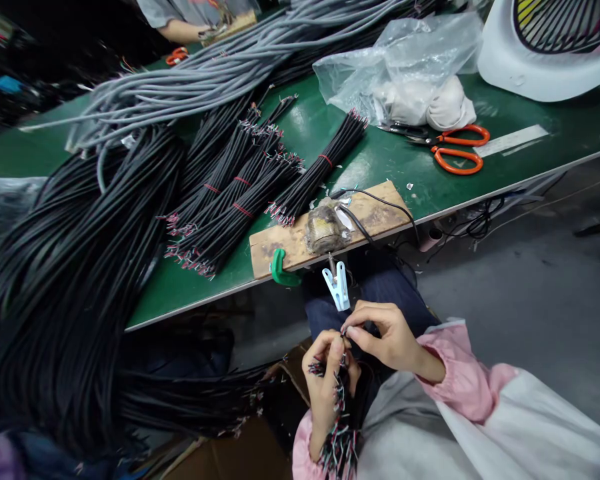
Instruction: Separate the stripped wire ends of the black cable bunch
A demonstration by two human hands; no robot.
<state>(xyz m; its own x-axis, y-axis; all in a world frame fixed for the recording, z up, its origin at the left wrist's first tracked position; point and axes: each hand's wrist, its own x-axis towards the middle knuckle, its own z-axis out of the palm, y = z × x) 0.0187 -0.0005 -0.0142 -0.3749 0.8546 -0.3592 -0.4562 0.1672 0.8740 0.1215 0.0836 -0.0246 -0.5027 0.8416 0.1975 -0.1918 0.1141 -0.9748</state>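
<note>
My left hand [325,370] is closed around black cables whose stripped ends show red, white and black wires. More of these cable ends [341,447] hang below it along my lap. The thumb and forefinger of my right hand [383,333] pinch the tip of one cable, right beside the left fingertips. Just above both hands, a light blue clothespin [337,287] hangs from a metal rod. That rod comes out of a tape-wrapped block [324,227] on a wooden board [275,243], which a green clamp [283,268] fixes to the table edge.
Tied bundles of short black cables [230,193] lie on the green table [540,107]. Long black cables [75,287] drape over its left edge; grey cables [190,87] lie behind. Orange-handled scissors [460,148], a plastic bag [400,60] and a white fan [550,60] are at right. Another person's arm [183,30] shows beyond.
</note>
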